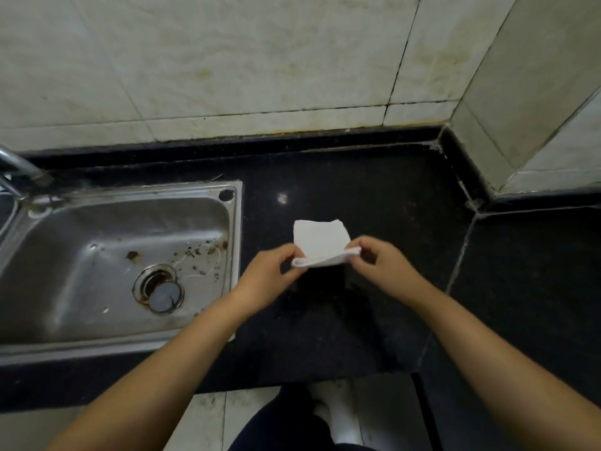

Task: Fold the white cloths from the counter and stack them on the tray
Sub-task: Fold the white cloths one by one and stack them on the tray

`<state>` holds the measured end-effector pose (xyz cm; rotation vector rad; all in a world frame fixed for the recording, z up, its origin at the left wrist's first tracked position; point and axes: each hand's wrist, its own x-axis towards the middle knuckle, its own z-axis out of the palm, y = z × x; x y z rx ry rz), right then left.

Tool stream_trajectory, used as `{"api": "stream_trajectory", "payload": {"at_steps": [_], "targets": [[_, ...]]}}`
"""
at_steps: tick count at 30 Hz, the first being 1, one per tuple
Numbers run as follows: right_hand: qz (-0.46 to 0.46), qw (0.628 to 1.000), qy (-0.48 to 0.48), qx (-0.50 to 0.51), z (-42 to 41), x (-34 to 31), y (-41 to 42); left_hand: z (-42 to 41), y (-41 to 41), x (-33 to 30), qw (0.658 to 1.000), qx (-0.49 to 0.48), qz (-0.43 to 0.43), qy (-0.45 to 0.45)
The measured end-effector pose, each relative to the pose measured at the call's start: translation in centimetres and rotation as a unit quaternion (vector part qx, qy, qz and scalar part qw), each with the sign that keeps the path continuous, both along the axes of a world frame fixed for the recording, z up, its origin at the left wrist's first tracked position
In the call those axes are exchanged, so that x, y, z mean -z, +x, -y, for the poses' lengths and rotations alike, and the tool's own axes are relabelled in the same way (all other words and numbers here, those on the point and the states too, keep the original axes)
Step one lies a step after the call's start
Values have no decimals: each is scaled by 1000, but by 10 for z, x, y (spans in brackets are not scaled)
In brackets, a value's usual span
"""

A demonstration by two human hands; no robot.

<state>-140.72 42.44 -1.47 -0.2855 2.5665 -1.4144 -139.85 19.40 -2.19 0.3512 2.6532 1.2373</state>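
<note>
A small white cloth, folded over, is held just above the black counter. My left hand pinches its near left corner. My right hand pinches its near right corner between thumb and fingers. The far edge of the cloth points away from me toward the wall. No tray is in view, and no other cloth shows.
A steel sink with a dirty basin and a drain plug lies to the left of the cloth, with a tap at far left. Tiled walls close off the back and right. The counter's front edge runs below my forearms.
</note>
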Motion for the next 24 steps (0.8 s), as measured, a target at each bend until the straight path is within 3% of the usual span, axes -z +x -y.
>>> {"api": "stream_trajectory", "payload": {"at_steps": [5, 11, 19, 24], "targets": [[143, 989, 8, -45, 1, 42, 39, 9, 27, 35, 990, 27, 136, -22], [139, 988, -26, 65, 8, 43, -10, 2, -22, 34, 990, -32, 136, -6], [122, 969, 165, 137, 29, 61, -68, -18, -85, 62, 985, -70, 62, -144], [83, 933, 322, 141, 35, 71, -64, -22, -76, 76, 973, -111, 21, -201]]}}
